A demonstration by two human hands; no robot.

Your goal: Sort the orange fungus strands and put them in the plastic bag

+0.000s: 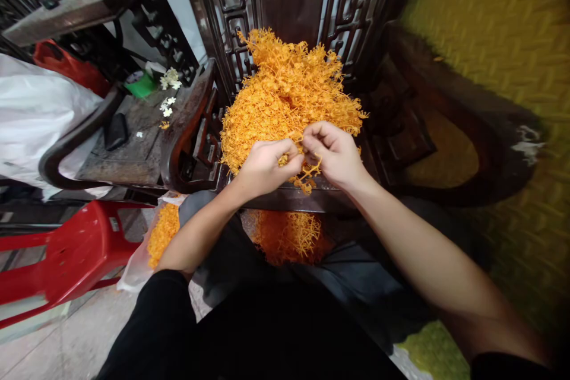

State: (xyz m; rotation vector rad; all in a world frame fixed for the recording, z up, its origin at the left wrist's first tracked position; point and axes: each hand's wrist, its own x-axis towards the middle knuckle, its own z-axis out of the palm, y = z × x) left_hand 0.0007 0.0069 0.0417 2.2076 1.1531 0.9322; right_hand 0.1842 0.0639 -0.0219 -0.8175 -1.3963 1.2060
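A big heap of orange plastic sprigs, branched and tangled with small flower-like ends, sits on the seat of a dark carved wooden chair. At its front edge my two hands nearly meet. My left hand is closed, and bits of orange plastic show between its fingers. My right hand pinches a thin orange sprig at the fingertips, close to my left thumb. A branched orange sprig hangs below and between the hands. Fingers partly hide what each hand holds.
More orange pieces lie under the seat and in a clear plastic bag at left. A red plastic stool stands beside it. On the left wooden seat are a green tape roll, a black wallet-like item and white flower pieces.
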